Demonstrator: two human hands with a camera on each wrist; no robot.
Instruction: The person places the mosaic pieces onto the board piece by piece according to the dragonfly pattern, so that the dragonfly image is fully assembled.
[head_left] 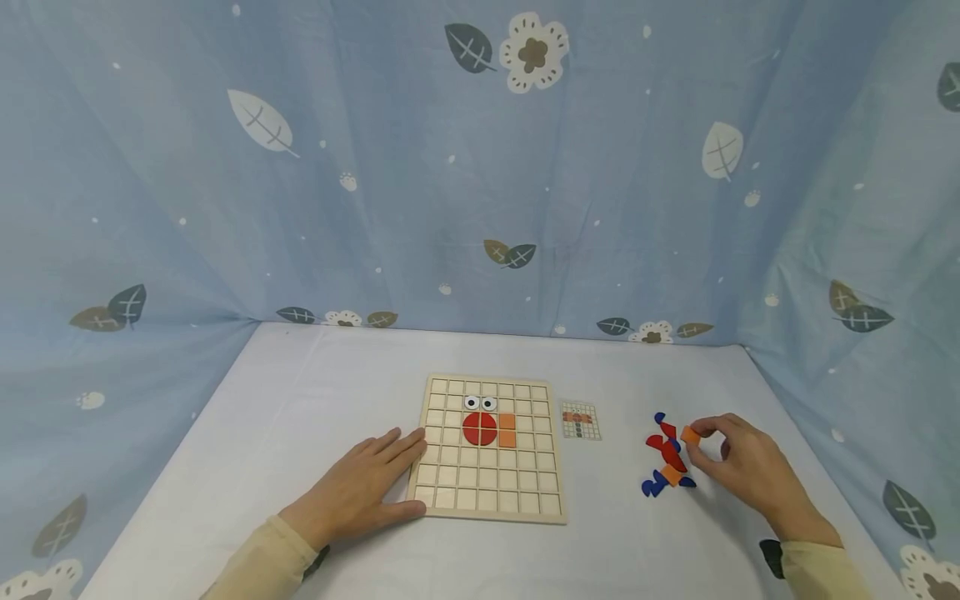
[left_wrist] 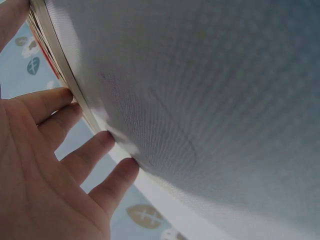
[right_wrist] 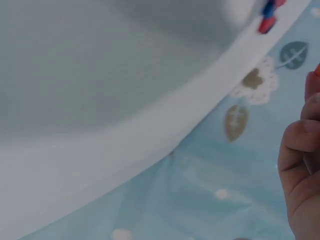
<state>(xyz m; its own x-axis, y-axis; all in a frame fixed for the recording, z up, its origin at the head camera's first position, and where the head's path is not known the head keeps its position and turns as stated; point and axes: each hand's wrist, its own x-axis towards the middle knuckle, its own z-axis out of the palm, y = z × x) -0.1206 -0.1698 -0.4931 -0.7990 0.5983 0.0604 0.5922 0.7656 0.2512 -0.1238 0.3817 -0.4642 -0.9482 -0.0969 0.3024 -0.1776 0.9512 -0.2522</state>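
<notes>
A wooden grid board (head_left: 487,502) lies mid-table, bearing two googly-eye pieces (head_left: 480,403), a red circle of quarter pieces (head_left: 480,429) and two orange squares (head_left: 507,431). My left hand (head_left: 367,483) rests at the board's left edge, its fingers extended and touching the frame; the left wrist view shows the fingertips (left_wrist: 102,142) along that edge. My right hand (head_left: 753,467) pinches an orange square (head_left: 691,435) between thumb and fingers, just right of a loose pile of red pieces (head_left: 671,454) and blue pieces (head_left: 660,483). The right wrist view catches only part of that hand (right_wrist: 305,165).
A small pattern card (head_left: 581,420) lies between the board and the loose pile. Another orange square (head_left: 671,475) sits among the pile's pieces. White cloth (head_left: 315,392) covers the table, and a blue leaf-printed curtain (head_left: 420,183) surrounds its back and sides.
</notes>
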